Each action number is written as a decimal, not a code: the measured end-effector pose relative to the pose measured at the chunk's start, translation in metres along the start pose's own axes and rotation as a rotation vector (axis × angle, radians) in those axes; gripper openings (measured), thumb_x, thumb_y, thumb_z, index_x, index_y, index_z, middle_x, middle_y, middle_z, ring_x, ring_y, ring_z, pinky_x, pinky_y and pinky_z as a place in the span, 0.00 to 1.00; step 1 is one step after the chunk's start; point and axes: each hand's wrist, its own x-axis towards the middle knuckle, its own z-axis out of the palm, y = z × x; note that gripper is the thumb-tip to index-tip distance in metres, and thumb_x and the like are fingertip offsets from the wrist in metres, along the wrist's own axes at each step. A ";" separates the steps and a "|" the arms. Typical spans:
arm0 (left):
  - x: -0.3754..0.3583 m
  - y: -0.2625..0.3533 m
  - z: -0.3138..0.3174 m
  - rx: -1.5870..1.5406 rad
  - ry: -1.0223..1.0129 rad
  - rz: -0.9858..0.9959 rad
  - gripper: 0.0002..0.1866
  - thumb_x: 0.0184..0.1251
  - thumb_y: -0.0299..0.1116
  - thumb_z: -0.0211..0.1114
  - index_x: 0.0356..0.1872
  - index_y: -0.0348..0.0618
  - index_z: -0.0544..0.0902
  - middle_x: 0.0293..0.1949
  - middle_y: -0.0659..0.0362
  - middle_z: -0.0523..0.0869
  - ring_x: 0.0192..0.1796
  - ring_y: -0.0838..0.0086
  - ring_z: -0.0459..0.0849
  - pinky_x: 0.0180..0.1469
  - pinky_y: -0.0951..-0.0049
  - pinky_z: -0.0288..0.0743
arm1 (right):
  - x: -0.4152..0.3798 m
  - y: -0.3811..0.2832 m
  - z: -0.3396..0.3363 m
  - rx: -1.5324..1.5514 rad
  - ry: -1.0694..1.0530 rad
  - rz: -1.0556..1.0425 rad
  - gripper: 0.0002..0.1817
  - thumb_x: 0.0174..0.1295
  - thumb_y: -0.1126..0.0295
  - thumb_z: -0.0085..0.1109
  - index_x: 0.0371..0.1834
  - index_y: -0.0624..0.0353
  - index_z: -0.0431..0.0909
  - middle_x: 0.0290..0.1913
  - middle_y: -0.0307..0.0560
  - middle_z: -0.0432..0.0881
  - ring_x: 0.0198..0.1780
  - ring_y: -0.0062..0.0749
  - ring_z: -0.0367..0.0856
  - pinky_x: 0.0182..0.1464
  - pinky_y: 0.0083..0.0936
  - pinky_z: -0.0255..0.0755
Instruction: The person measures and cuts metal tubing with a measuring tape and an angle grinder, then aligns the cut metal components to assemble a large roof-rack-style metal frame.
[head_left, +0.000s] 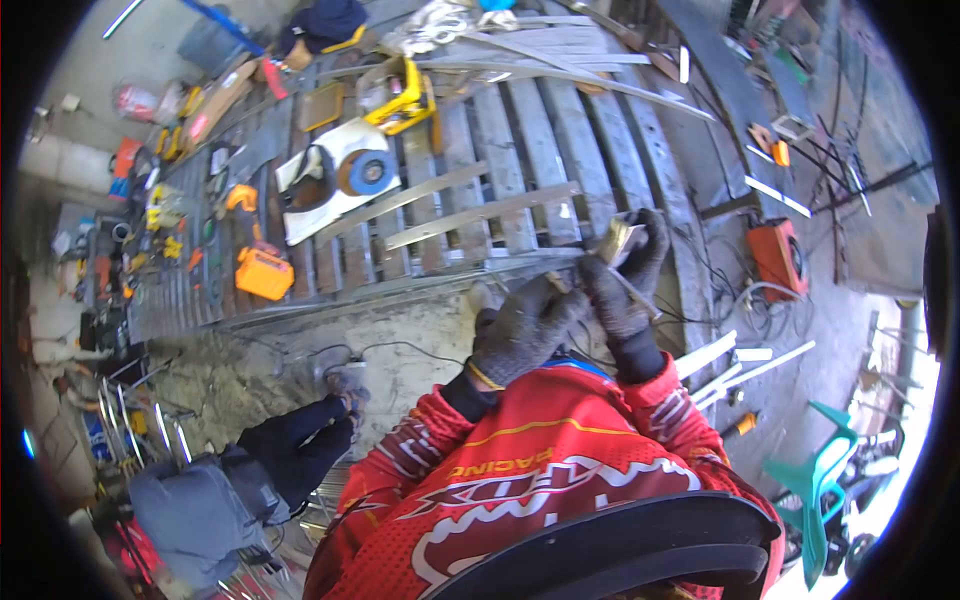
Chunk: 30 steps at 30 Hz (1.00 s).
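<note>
While our right hand (617,306) grasps a shiny metal piece (621,241) near the edge of the bench (495,115), a thin strip (644,301) slants from that grip toward the view's lower right; whether our left hand (525,332) holds anything, we cannot tell.

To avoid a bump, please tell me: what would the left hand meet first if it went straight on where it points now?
Probably the right hand, which lies just beyond the left hand in that line; one view leaves the depth unclear.
</note>
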 end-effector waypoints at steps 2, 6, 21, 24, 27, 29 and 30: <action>0.005 0.014 0.000 0.485 0.311 0.298 0.17 0.67 0.44 0.66 0.45 0.42 0.76 0.40 0.50 0.80 0.42 0.52 0.81 0.42 0.56 0.75 | 0.008 0.016 -0.009 -0.208 0.015 -0.161 0.45 0.49 0.78 0.72 0.71 0.54 0.57 0.57 0.46 0.69 0.55 0.32 0.72 0.55 0.32 0.74; 0.017 0.000 -0.009 0.819 0.151 0.594 0.17 0.63 0.41 0.67 0.48 0.44 0.76 0.49 0.48 0.78 0.49 0.51 0.80 0.46 0.50 0.76 | 0.004 0.010 -0.004 -0.009 0.022 0.170 0.44 0.50 0.77 0.72 0.70 0.56 0.58 0.57 0.48 0.69 0.49 0.30 0.75 0.47 0.27 0.77; 0.046 -0.032 0.039 0.575 0.153 -0.118 0.15 0.72 0.40 0.59 0.52 0.45 0.71 0.29 0.40 0.83 0.30 0.47 0.84 0.28 0.46 0.71 | 0.027 0.051 -0.017 -0.166 0.252 -0.128 0.49 0.50 0.71 0.76 0.73 0.61 0.54 0.68 0.49 0.61 0.68 0.37 0.63 0.71 0.37 0.60; 0.036 -0.004 0.021 0.396 0.164 0.195 0.21 0.72 0.31 0.56 0.64 0.44 0.69 0.35 0.40 0.85 0.35 0.44 0.85 0.35 0.47 0.75 | 0.032 0.045 -0.023 -0.359 0.061 -0.450 0.51 0.48 0.63 0.79 0.72 0.61 0.56 0.66 0.50 0.63 0.68 0.38 0.64 0.72 0.36 0.56; 0.017 0.028 -0.005 0.462 0.035 0.257 0.23 0.67 0.33 0.62 0.62 0.41 0.75 0.51 0.43 0.80 0.41 0.48 0.85 0.42 0.58 0.80 | 0.036 0.036 -0.017 -0.168 0.053 -0.176 0.48 0.50 0.63 0.78 0.71 0.61 0.57 0.64 0.49 0.66 0.65 0.38 0.66 0.71 0.36 0.58; 0.014 0.032 -0.013 0.549 -0.011 0.334 0.25 0.65 0.35 0.65 0.64 0.43 0.75 0.49 0.47 0.80 0.43 0.48 0.84 0.45 0.58 0.79 | 0.035 0.026 -0.015 0.078 -0.033 0.251 0.40 0.54 0.73 0.68 0.71 0.55 0.58 0.60 0.48 0.69 0.56 0.33 0.72 0.57 0.30 0.72; 0.014 0.042 -0.016 0.652 -0.034 0.401 0.26 0.65 0.36 0.66 0.64 0.44 0.75 0.49 0.48 0.81 0.44 0.49 0.84 0.46 0.58 0.79 | 0.029 0.019 -0.006 0.113 -0.023 0.277 0.40 0.54 0.75 0.67 0.71 0.54 0.58 0.60 0.47 0.69 0.54 0.31 0.73 0.54 0.28 0.74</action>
